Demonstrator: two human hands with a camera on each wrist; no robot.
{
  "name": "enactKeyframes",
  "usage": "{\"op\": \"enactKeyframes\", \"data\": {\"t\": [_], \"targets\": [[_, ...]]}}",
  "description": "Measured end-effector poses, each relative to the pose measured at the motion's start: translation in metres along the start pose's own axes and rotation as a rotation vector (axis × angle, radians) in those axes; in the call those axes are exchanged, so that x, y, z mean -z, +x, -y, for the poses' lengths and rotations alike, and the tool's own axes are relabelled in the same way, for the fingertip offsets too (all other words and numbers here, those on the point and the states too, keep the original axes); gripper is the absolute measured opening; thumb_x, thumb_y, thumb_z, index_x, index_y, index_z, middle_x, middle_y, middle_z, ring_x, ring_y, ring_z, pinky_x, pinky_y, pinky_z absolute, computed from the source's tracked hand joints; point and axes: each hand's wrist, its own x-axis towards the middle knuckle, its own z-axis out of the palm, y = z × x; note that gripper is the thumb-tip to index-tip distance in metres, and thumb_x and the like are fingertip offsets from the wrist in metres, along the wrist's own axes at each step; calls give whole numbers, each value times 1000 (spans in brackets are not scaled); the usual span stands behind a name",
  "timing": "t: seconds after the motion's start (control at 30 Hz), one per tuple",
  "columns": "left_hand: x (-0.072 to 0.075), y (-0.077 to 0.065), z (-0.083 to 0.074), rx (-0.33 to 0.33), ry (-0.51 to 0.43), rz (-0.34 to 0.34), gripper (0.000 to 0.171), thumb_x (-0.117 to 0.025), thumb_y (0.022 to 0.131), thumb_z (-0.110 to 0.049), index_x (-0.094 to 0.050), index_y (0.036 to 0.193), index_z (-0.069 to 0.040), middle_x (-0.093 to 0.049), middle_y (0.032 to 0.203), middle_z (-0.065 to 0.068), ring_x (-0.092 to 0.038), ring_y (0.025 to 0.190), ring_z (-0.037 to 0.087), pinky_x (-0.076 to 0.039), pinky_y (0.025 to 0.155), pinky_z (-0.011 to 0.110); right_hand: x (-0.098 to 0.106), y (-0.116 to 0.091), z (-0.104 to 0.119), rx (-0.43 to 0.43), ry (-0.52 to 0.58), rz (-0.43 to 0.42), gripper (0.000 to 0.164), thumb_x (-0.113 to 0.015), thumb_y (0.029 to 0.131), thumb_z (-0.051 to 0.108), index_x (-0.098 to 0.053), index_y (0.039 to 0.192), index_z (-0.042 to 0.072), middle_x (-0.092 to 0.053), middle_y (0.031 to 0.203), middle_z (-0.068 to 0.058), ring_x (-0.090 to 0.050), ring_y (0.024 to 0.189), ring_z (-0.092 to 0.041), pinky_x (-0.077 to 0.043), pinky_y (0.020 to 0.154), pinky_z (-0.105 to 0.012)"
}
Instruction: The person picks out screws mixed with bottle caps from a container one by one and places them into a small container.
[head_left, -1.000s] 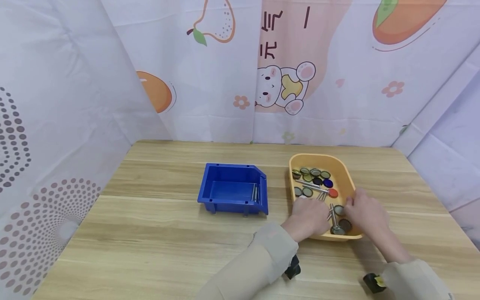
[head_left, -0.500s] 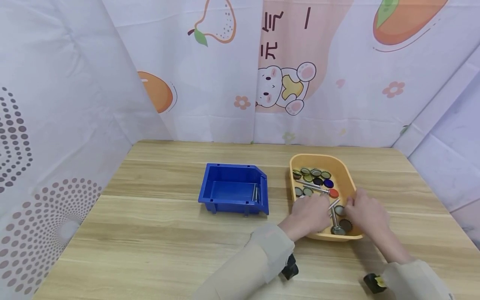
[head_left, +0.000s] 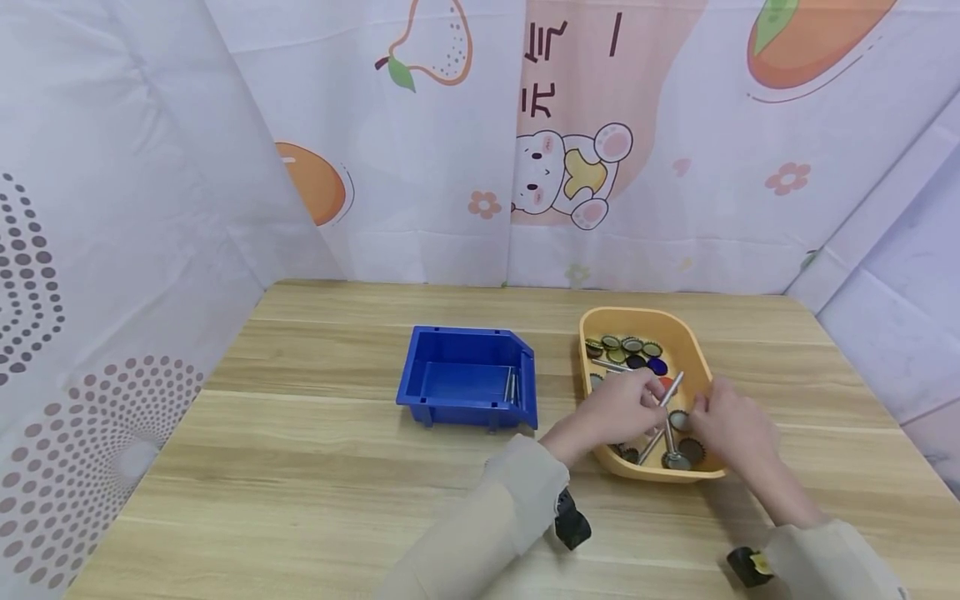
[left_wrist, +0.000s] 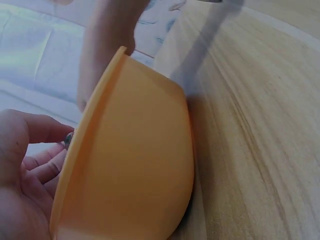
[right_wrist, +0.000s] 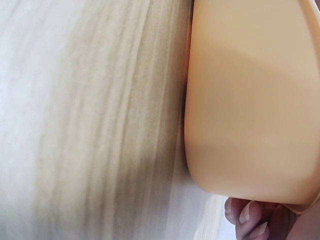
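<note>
Between the thumb and fingers of my left hand (head_left: 617, 407) is a metal bolt (head_left: 673, 387), held at a slant over the orange tray (head_left: 652, 475). The left wrist view shows only a small dark end of the bolt (left_wrist: 69, 140) by the fingertips, behind the tray's rim. My right hand (head_left: 735, 427) grips the tray's right side; in the right wrist view its fingertips (right_wrist: 245, 212) curl at the tray's wall (right_wrist: 255, 110). More bolts (head_left: 652, 446) and several bottle caps (head_left: 632, 344) lie inside the tray, some hidden by the left hand.
A blue bin (head_left: 457, 415) stands left of the tray, with a few bolts (head_left: 511, 385) at its right end. Both sit on a wooden table (head_left: 300, 467). A printed curtain (head_left: 420, 167) hangs behind the table's far edge.
My left hand has risen slightly from the tray's contents with a bolt, which now points up to the right. The right hand stays on the tray's side.
</note>
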Motion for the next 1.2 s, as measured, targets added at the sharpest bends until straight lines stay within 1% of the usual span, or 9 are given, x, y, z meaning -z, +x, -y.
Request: {"op": "enactKeyframes", "data": {"t": [0.07,0.2,0.3,0.5,0.57,0.7,0.8,1.03,1.2], "targets": [[3,0,1,0,-110,7,12,-64,92,-11,-61,103,-10,-69,77,-4,-61,60,-1,-47,53,16,1,0,1,2,0,-2,32,-37,98,26,-48,95,-3,-53,68,-15,-50,58,-26,-35,45,-36],[8,0,3,6,-244,1,13,-65,91,-8,-60,103,-8,-70,73,-2,-63,59,2,-46,51,18,2,0,2,3,-4,-4,31,-37,98,26,-48,94,-3,-54,68,-16,-51,59,-27,-35,45,-37],[12,-1,4,14,-281,-10,13,-64,91,-8,-59,102,-9,-71,74,-1,-63,59,3,-50,54,22,2,-1,3,-1,-4,-4,31,-37,98,26,-48,94,-2,-54,69,-16,-50,59,-27,-35,45,-37],[23,-5,3,29,-339,-33,12,-65,93,-8,-60,103,-6,-70,75,1,-65,60,6,-60,69,34,1,-1,4,-5,6,-9,30,-37,98,25,-49,93,-2,-53,67,-13,-49,57,-25,-35,44,-36],[28,-6,2,27,-347,-37,14,-65,92,-7,-60,105,-5,-71,77,2,-65,62,8,-60,69,33,1,-1,3,-4,8,-11,30,-37,98,25,-49,93,-2,-53,68,-13,-49,57,-25,-35,44,-36],[43,-8,1,7,-321,-43,18,-64,92,-5,-59,109,-1,-73,85,10,-65,64,9,-55,62,23,1,-1,3,-6,2,-10,30,-37,98,25,-49,93,-2,-52,68,-13,-49,58,-25,-35,44,-36],[54,-10,3,0,-299,-56,18,-62,93,-5,-59,110,-1,-73,89,14,-64,65,9,-52,61,18,1,-1,3,-10,-6,-3,29,-36,98,24,-48,93,-1,-52,68,-13,-49,58,-25,-35,45,-36],[80,-16,7,13,-276,-89,20,-60,97,-11,-58,115,-2,-73,90,10,-67,70,9,-58,75,30,1,-1,2,-20,-10,4,27,-37,98,24,-48,93,0,-51,68,-12,-49,59,-25,-35,46,-36],[98,-26,10,20,-292,-113,24,-60,97,-11,-57,119,-2,-73,89,8,-68,71,11,-58,76,32,1,-1,2,-11,-4,3,28,-36,99,25,-48,94,0,-52,68,-12,-49,58,-25,-35,45,-36]]}}
